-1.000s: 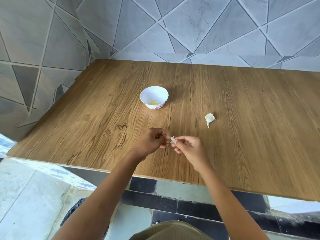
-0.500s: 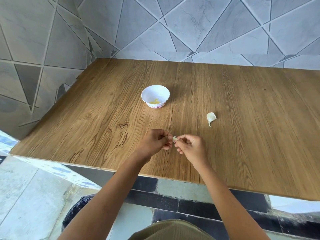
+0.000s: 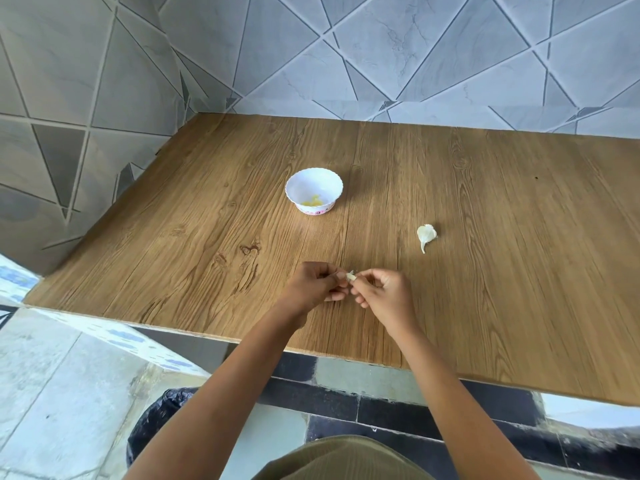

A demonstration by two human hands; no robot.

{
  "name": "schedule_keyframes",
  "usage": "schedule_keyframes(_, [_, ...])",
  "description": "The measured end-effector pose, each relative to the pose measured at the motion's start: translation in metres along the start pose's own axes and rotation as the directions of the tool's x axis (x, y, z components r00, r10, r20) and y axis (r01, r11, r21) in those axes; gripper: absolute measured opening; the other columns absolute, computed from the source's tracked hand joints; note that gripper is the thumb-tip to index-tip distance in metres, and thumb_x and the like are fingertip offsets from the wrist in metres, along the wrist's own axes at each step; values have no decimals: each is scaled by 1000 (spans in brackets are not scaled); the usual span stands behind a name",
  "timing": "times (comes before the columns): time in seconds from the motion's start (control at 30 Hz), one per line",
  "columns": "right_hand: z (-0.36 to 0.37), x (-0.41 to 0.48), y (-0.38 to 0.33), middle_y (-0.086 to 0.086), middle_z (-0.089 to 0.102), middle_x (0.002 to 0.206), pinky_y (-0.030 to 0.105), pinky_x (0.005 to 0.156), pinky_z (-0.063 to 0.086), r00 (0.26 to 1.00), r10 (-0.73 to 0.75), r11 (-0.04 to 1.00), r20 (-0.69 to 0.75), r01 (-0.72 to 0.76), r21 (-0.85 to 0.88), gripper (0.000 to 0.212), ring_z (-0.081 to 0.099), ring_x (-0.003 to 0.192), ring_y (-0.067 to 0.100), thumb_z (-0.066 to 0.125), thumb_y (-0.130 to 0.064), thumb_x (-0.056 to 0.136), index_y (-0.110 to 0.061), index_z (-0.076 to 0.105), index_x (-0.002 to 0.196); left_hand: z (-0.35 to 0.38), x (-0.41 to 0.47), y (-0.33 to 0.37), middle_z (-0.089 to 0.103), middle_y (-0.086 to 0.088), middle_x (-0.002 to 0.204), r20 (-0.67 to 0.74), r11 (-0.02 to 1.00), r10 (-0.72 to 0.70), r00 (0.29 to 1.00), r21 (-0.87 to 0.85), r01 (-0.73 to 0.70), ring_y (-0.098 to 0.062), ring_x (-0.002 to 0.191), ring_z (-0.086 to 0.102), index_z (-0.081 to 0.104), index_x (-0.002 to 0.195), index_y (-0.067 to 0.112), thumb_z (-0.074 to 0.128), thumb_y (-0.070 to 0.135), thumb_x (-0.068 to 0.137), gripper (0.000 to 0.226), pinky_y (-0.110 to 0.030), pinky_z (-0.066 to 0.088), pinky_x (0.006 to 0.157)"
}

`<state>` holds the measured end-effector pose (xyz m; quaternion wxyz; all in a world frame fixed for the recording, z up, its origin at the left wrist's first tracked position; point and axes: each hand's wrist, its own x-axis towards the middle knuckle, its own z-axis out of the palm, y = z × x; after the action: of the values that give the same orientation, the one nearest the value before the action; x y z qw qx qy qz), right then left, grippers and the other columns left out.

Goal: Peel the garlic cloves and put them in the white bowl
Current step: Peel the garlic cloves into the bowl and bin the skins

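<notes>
A small pale garlic clove [image 3: 350, 276] is pinched between my left hand [image 3: 317, 285] and my right hand [image 3: 382, 292], just above the wooden table near its front edge. Both hands have their fingers curled round the clove, which is mostly hidden. The white bowl [image 3: 313, 181] stands farther back on the table, with yellowish peeled pieces at its bottom. An unpeeled garlic clove [image 3: 426, 235] with a papery tail lies on the table to the right of the bowl, beyond my right hand.
The wooden table [image 3: 485, 271] meets tiled walls at the back and left. A dark plastic bag [image 3: 156, 420] sits on the floor below the table's front edge, under my left arm.
My hands have stayed together on the clove, with only small finger shifts. The bowl and the loose clove have not moved.
</notes>
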<state>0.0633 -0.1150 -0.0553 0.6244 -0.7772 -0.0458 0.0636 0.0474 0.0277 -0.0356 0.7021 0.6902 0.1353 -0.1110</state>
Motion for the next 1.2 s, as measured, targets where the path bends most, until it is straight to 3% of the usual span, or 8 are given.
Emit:
schedule_keyframes(0.17, [-7, 1, -1, 2, 67, 68, 17, 50, 48, 999, 31, 998, 23, -32, 59, 16, 59, 52, 2, 60, 0, 87, -11, 68, 77, -6, 2, 1, 64, -8, 76, -33, 999, 5, 999, -45, -7, -9, 68, 64, 65, 87, 2, 55, 5, 94, 13, -16, 53, 63])
schedule_keyframes(0.4, [-5, 3, -3, 4, 71, 79, 16, 61, 52, 989, 66, 982, 134, -88, 164, 12, 66, 64, 3, 66, -8, 86, -7, 69, 98, -9, 4, 2, 67, -9, 78, -19, 999, 1, 1000, -34, -2, -11, 70, 65, 66, 91, 1, 56, 7, 93, 12, -16, 53, 64])
schedule_keyframes(0.53, [-6, 2, -4, 3, 71, 78, 16, 62, 53, 977, 118, 951, 176, -162, 263, 11, 66, 65, 5, 61, -5, 89, -9, 69, 96, -10, 4, 3, 68, -9, 80, 30, 997, -31, 999, -65, 33, -13, 74, 66, 66, 94, 0, 55, 8, 94, 14, -18, 55, 67])
schedule_keyframes(0.73, [-6, 5, -5, 0, 69, 71, 18, 61, 53, 965, 177, 914, 195, -235, 330, 10, 63, 62, 7, 60, -6, 90, -11, 69, 89, -10, 3, 7, 71, -7, 77, 119, 955, -123, 985, -255, 150, -12, 70, 69, 66, 96, -1, 55, 6, 93, 13, -18, 56, 66])
schedule_keyframes(0.87, [-4, 5, 0, 3, 67, 66, 17, 53, 49, 990, 127, 976, 63, -136, 169, 5, 59, 56, 6, 67, -6, 85, -9, 70, 83, -12, 4, 7, 70, -4, 72, 92, 945, -136, 986, -287, 157, -10, 66, 68, 66, 91, 4, 58, 7, 92, 10, -17, 56, 63])
schedule_keyframes(1.0, [-3, 6, 11, -5, 65, 63, 15, 50, 44, 998, -61, 990, -23, 57, -130, 11, 55, 52, 0, 78, -13, 76, -15, 69, 72, -14, 6, 4, 69, -2, 73, 22, 979, -73, 997, -191, 76, -8, 65, 65, 66, 91, 5, 60, 10, 91, 8, -15, 54, 61])
schedule_keyframes(1.13, [-2, 6, 9, -7, 67, 73, 27, 56, 55, 996, -89, 986, 8, 89, -138, 9, 63, 60, 9, 75, -17, 80, -17, 71, 88, -12, 8, -1, 67, -1, 71, -60, 1000, 8, 998, -24, -10, -7, 66, 62, 68, 89, 5, 60, 10, 92, 9, -15, 53, 63])
schedule_keyframes(1.2, [-2, 6, 6, -5, 68, 77, 24, 55, 55, 997, -69, 992, 38, 73, -105, 13, 64, 62, 10, 71, -16, 83, -14, 71, 96, -11, 8, -1, 67, -1, 71, -67, 999, 39, 997, 31, -37, -7, 67, 63, 68, 87, 7, 60, 11, 92, 10, -16, 53, 64])
